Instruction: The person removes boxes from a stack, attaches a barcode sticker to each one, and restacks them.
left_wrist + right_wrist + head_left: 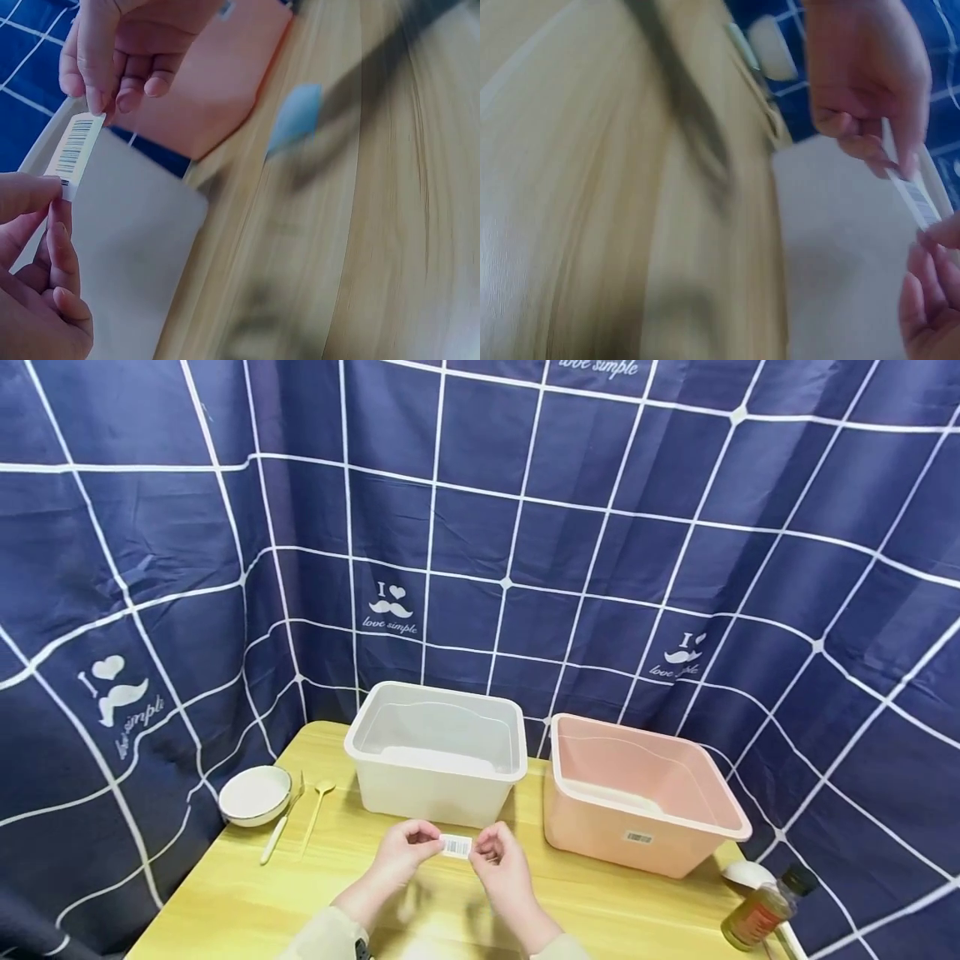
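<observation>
A small white barcode label [456,846] is stretched between both hands, just in front of the white plastic bin [427,789]. My left hand [401,857] pinches its left end between thumb and forefinger. The other end is pinched by my right hand [502,868]. In the left wrist view the black bars of the barcode label [73,152] face the camera. From the right wrist the barcode label [913,196] appears nearly edge-on, against the bin's wall [840,247]. Whether the label touches the bin, I cannot tell.
Right of the white bin stands a pink bin [630,835] with its own barcode sticker [638,837]. A white bowl [255,795], a fork [282,820] and a gold spoon [317,810] lie at the left. An amber bottle [757,914] sits at the right table edge, near a white rounded object [747,874].
</observation>
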Tool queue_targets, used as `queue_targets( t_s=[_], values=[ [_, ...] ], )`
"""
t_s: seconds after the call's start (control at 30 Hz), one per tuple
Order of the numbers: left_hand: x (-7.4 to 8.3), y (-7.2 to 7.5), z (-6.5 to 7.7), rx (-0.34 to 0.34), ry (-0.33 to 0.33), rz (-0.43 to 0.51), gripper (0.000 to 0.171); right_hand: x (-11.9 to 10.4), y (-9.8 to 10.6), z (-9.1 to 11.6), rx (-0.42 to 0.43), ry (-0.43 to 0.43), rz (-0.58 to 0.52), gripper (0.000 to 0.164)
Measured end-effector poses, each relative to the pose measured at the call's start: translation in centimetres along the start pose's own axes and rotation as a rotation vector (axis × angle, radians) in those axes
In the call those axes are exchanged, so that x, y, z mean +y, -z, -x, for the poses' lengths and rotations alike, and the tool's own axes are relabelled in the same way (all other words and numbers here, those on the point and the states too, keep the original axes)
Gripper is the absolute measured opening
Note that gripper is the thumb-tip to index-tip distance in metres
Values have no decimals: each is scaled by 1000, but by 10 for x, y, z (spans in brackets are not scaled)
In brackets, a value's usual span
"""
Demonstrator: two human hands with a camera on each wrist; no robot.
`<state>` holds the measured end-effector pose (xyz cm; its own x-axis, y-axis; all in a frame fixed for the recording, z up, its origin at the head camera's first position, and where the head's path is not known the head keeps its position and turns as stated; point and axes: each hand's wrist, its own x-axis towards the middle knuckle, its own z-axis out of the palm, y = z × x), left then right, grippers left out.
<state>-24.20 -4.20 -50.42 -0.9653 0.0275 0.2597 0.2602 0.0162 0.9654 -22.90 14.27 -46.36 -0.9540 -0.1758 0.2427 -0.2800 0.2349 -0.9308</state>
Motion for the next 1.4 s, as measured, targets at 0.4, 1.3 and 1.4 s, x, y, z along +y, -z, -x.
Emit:
queue_targets(
  t_s=[0.4, 1.3, 1.4],
  values=[
    [-5, 8, -12, 94, 90, -43, 13, 35, -24, -19, 26, 92, 174, 17],
    [-37, -1, -56, 511, 83, -109, 22, 44, -65, -49, -95, 75, 276, 53],
    [-38, -1, -59, 531, 92, -113, 23, 46, -69, -53, -72, 75, 297, 54]
  ],
)
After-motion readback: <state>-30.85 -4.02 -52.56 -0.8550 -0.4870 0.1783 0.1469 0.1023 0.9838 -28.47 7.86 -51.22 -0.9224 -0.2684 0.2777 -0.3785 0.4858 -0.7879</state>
